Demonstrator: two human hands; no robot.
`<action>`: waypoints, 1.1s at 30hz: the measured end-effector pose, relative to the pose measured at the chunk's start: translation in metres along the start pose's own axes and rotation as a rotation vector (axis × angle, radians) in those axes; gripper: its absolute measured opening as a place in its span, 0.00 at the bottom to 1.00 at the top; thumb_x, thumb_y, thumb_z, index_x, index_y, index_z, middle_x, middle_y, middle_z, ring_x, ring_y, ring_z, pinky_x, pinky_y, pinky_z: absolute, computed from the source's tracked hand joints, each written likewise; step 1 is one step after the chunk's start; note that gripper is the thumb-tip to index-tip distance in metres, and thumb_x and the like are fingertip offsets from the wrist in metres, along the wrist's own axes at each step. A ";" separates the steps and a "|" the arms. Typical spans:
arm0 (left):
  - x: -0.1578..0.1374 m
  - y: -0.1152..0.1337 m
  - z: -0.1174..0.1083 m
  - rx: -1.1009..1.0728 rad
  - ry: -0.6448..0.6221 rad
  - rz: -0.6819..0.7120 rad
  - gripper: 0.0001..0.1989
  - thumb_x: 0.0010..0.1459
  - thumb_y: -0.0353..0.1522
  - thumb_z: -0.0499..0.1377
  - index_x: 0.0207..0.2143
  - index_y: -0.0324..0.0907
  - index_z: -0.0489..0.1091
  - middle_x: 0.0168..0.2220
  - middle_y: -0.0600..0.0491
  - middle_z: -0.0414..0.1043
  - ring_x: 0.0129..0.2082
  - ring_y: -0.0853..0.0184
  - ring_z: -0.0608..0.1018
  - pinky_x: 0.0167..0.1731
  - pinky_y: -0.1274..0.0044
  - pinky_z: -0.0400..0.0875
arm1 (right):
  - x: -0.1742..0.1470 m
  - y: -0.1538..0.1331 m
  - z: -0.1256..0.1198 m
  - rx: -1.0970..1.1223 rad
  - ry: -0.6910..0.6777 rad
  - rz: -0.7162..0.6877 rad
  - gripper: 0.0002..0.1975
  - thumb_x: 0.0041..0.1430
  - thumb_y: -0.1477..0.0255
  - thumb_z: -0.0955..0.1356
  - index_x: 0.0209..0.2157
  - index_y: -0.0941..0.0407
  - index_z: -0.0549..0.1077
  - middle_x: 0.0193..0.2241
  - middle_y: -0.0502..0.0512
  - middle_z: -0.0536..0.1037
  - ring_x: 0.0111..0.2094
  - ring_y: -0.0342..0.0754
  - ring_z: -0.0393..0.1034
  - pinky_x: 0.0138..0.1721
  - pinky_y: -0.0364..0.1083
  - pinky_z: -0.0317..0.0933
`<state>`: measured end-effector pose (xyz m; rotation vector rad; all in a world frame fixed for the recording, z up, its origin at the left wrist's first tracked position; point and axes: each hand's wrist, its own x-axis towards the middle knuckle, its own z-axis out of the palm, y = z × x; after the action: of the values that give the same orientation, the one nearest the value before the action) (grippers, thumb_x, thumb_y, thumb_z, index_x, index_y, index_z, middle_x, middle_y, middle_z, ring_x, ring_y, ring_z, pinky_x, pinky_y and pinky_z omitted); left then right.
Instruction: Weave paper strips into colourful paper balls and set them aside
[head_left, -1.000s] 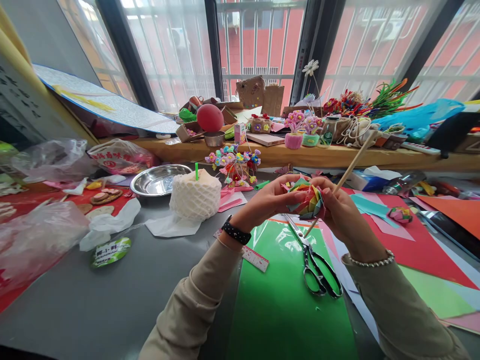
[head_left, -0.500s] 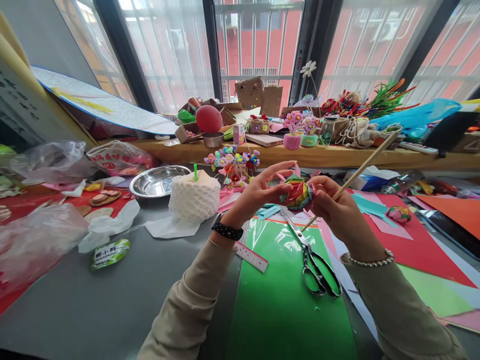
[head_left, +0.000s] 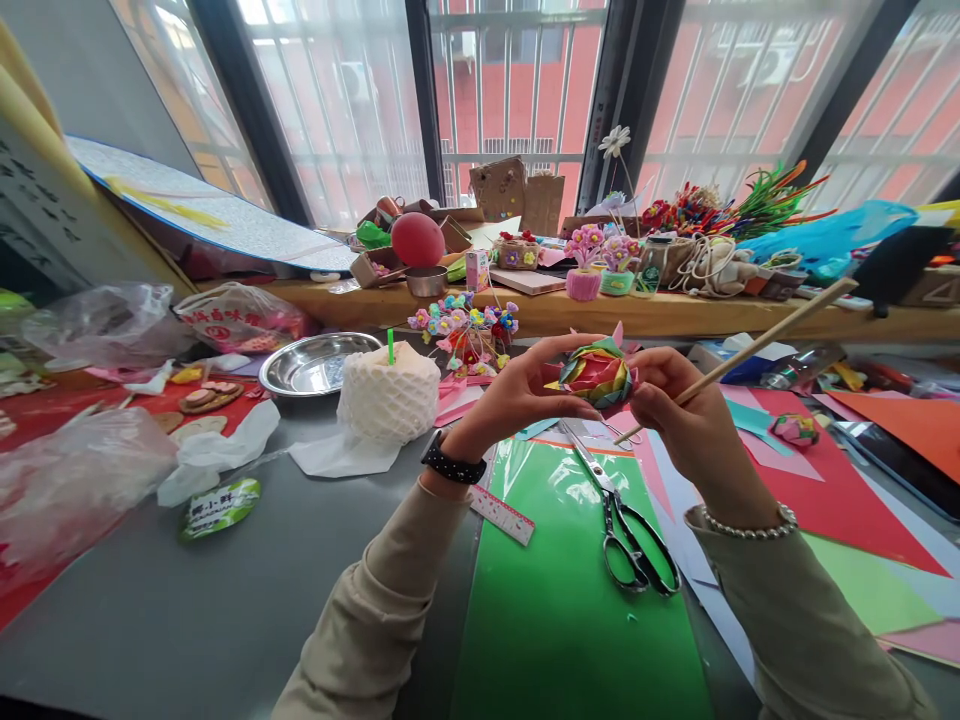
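Observation:
Between my hands, above the table, is a folded paper ball (head_left: 598, 375) of red, yellow, green and blue strips with pointed pink ends. My left hand (head_left: 536, 385) is closed around its left side, thumb below and fingers above. The fingers of my right hand (head_left: 675, 405) pinch its right edge. A thin wooden stick (head_left: 757, 345) also sits in my right hand, slanting up to the right. Below lie black-handled scissors (head_left: 626, 530) on a green sheet (head_left: 577, 630), beside a small ruler (head_left: 504, 514).
A coconut in white foam net (head_left: 390, 390) with a green straw stands left, near a steel bowl (head_left: 315, 362). Coloured paper (head_left: 862, 490) and another small paper ball (head_left: 795, 430) lie right. Crafts crowd the wooden ledge (head_left: 525, 318) behind. Plastic bags (head_left: 90, 480) lie far left.
The paper ball has turned, showing more of its red side. My left thumb has moved under it, and the stick in my right hand tilts lower toward the right.

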<state>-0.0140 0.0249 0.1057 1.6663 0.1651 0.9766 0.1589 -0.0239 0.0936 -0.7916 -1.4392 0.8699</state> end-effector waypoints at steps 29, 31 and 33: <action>-0.011 0.025 0.007 0.230 -0.143 -0.108 0.29 0.39 0.28 0.64 0.48 0.40 0.64 0.42 0.49 0.71 0.38 0.66 0.75 0.38 0.77 0.72 | -0.002 -0.010 -0.008 -0.196 -0.226 -0.145 0.11 0.45 0.64 0.69 0.20 0.57 0.69 0.18 0.48 0.70 0.20 0.38 0.63 0.19 0.38 0.57; -0.010 0.024 0.007 0.248 -0.122 -0.060 0.28 0.41 0.28 0.64 0.48 0.41 0.64 0.44 0.49 0.70 0.40 0.66 0.74 0.39 0.77 0.71 | -0.002 -0.008 -0.006 -0.203 -0.176 -0.165 0.11 0.47 0.63 0.68 0.22 0.56 0.69 0.20 0.48 0.71 0.22 0.39 0.64 0.22 0.38 0.59; -0.009 0.023 0.006 0.285 -0.073 -0.010 0.27 0.42 0.28 0.63 0.48 0.43 0.63 0.46 0.50 0.67 0.41 0.66 0.74 0.40 0.77 0.71 | -0.001 -0.007 -0.005 -0.248 -0.085 -0.163 0.10 0.49 0.63 0.67 0.24 0.55 0.69 0.21 0.49 0.71 0.23 0.39 0.64 0.22 0.39 0.58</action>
<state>-0.0242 0.0071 0.1212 1.9569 0.2733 0.9149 0.1637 -0.0282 0.0990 -0.8147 -1.6841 0.6144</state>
